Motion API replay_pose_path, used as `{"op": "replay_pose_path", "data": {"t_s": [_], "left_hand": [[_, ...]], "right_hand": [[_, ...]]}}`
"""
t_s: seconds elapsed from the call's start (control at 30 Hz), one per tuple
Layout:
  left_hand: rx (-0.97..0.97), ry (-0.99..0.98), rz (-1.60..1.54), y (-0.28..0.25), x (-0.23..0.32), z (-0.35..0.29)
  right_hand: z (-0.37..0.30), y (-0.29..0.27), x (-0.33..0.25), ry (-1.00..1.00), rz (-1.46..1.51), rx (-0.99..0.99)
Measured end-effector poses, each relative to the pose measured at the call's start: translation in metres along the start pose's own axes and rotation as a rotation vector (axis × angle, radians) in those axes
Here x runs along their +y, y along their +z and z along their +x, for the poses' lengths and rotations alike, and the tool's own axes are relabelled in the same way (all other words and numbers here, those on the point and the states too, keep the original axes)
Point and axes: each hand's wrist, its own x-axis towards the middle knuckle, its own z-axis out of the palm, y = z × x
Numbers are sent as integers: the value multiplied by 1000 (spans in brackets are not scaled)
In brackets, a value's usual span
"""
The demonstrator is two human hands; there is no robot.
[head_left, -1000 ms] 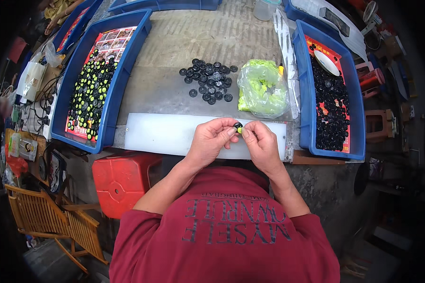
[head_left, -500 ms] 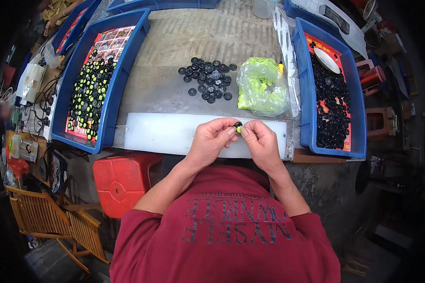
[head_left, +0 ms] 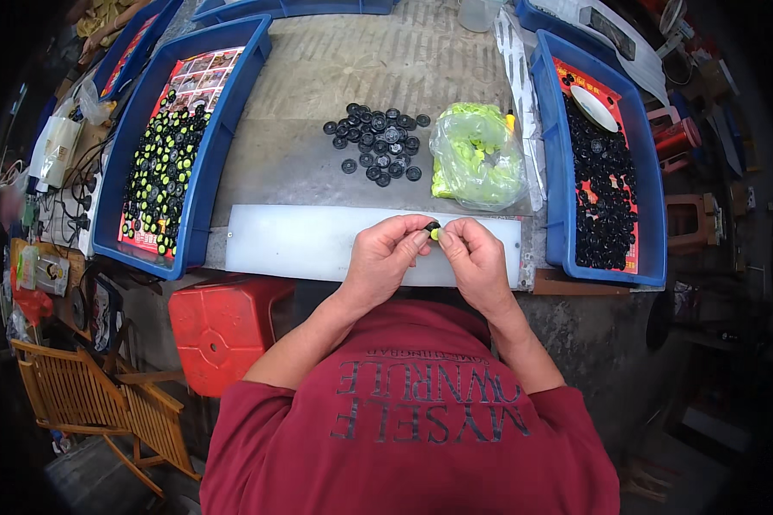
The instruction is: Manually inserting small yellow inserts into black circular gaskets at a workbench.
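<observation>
Left hand (head_left: 380, 257), right hand (head_left: 477, 259), black-green piece (head_left: 435, 233) between

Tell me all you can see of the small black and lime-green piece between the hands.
The small black and lime-green piece looks like plastic: a black part with a lime-green part just below it in the picture. The left hand pinches it from the left, the right hand from the right, over the white board. Fingers hide much of it; whether its parts are joined is unclear.

Black and lime noted on held piece (head_left: 435, 233); black on loose discs (head_left: 378, 137); white on board (head_left: 296, 239); blue on 2 disc-filled trays (head_left: 559, 172); maroon on shirt (head_left: 412, 472).
</observation>
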Motion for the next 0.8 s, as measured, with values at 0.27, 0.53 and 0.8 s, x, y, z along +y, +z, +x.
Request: {"op": "replay_pose_path", "data": {"t_s": [0.27,0.53,0.8], "left_hand": [[14,-9,-3,2,-1,0],[-11,-20,40,2,0,-1],[22,193,220,2,-7,1]], "right_hand": [[0,1,3,-4,17,9],[0,2,2,-16,-7,31],[0,6,5,-36,17,62]]}}
